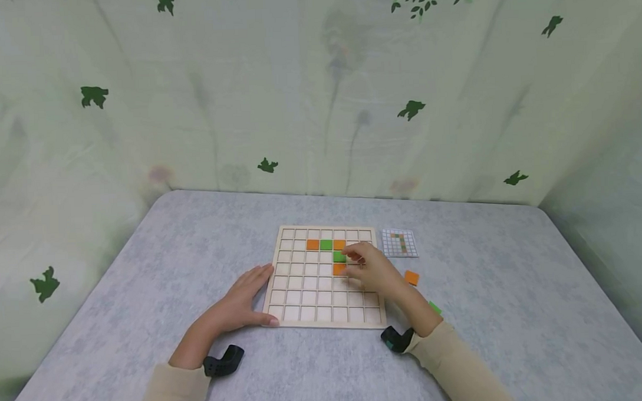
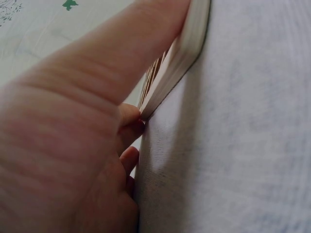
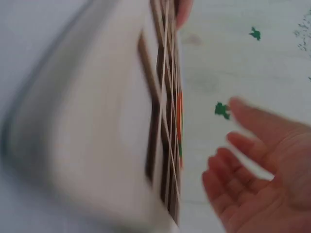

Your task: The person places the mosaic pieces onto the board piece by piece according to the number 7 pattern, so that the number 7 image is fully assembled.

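Head view: a wooden grid board [image 1: 324, 295] lies flat on the grey table [image 1: 143, 277], near its middle. The left hand [image 1: 245, 300] lies flat with fingers straight against the board's left edge, gripping nothing. The right hand [image 1: 373, 272] hovers over the board's right half, fingers loosely spread beside the orange tile [image 1: 339, 269] in the grid; it holds nothing that I can see. 5 tiles sit in cells: 3 orange, 2 green. A loose orange tile [image 1: 411, 277] and a loose green tile [image 1: 435, 307] lie on the table right of the board. A pattern card [image 1: 399, 242] lies by the board's far right corner.

Left wrist view: the left hand [image 2: 73, 145] presses straight fingers [image 2: 146, 39] along the board's edge [image 2: 182, 53].

Right wrist view: blurred. The right hand [image 3: 262, 179] is open with relaxed fingers, apart from the board [image 3: 121, 121].
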